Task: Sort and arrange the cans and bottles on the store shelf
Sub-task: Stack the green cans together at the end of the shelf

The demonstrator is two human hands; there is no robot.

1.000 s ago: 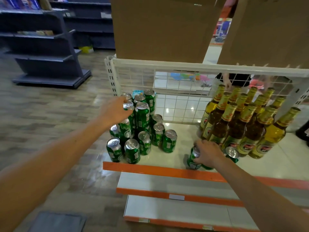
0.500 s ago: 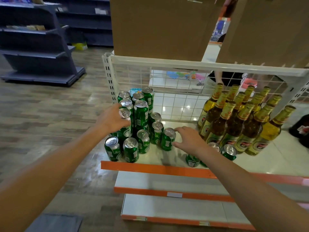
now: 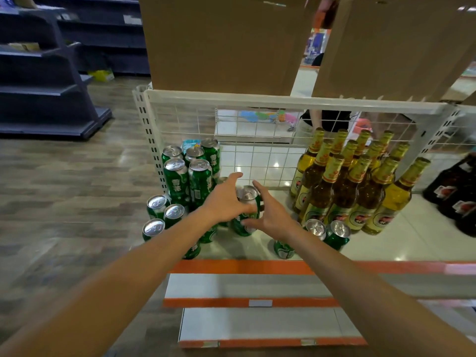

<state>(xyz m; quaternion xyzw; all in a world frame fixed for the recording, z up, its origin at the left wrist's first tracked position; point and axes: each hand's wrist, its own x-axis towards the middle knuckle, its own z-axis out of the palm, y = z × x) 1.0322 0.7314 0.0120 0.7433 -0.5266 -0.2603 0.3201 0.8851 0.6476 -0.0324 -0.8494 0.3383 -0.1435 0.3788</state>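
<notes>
The fingers point(image 3: 235, 176) of the left hand point(image 3: 226, 199) are stretched out and spread, and those of the right hand point(image 3: 274, 215) are the same. Neither hand is clenched. They lie against the two sides of one green can point(image 3: 247, 202), with a thumb across its front. I judge this as a steadying or pushing touch more than a real grasp.

This can stands upright near the middle of the shelf point(image 3: 412, 240), at the right border of the can group. Just beside it, to the left, are the tall cans point(image 3: 177, 181) at the back corner and the short cans point(image 3: 157, 204) in front. These are gathered together, but the rows look uneven.

Further right, three loose cans point(image 3: 315, 228) stand near the shelf's front edge, touching or almost touching the bottles point(image 3: 355, 191). The bottles are already in a close block on the right side, in front of the wire grid point(image 3: 257, 124).

So the sorting seems more than half done: the bottles are grouped and most cans are on the left. What is left, I think, is to bring the loose cans over and to straighten the rows.
</notes>
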